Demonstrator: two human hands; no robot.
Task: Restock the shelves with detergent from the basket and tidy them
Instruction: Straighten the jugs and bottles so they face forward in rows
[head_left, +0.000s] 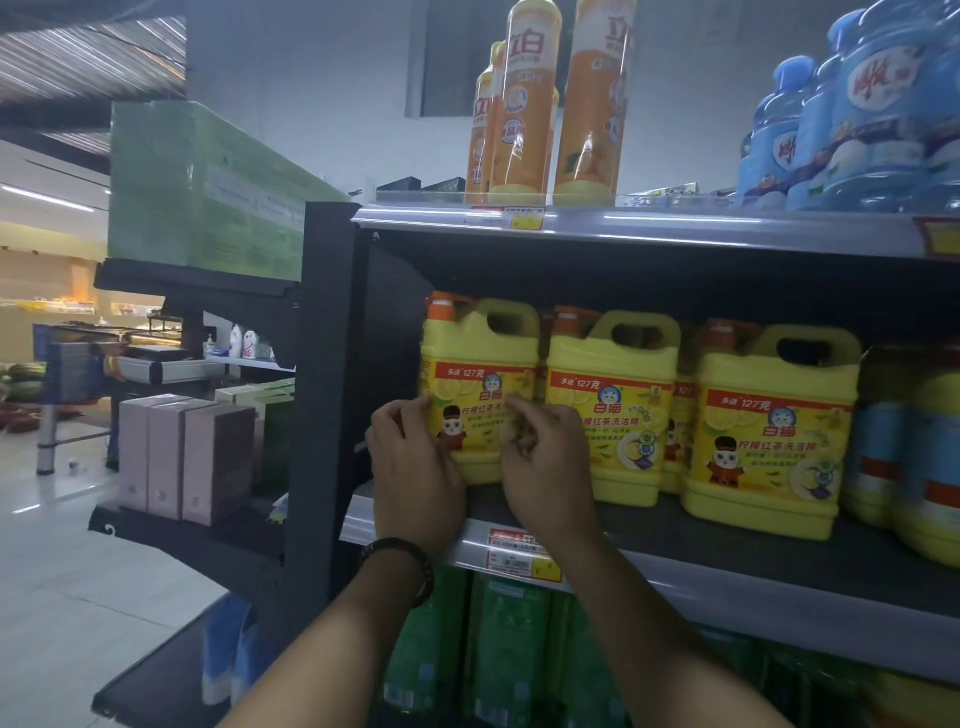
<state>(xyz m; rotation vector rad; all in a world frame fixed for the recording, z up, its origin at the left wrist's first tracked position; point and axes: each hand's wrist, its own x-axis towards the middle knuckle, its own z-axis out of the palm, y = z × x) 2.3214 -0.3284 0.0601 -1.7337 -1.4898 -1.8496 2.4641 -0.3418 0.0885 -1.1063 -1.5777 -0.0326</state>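
Yellow soap jugs in a row on the shelf

Three big yellow jugs (613, 410) stand upright in the middle of the frame, on the dark middle shelf (727, 540). Each has an orange cap, a handle on top and a cartoon cat label. The leftmost jug (478, 364) sits at the shelf's left end.

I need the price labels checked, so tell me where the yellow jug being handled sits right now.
The yellow jug stands at the left end of the middle shelf, against the black side panel, with the left hand and right hand on its front.
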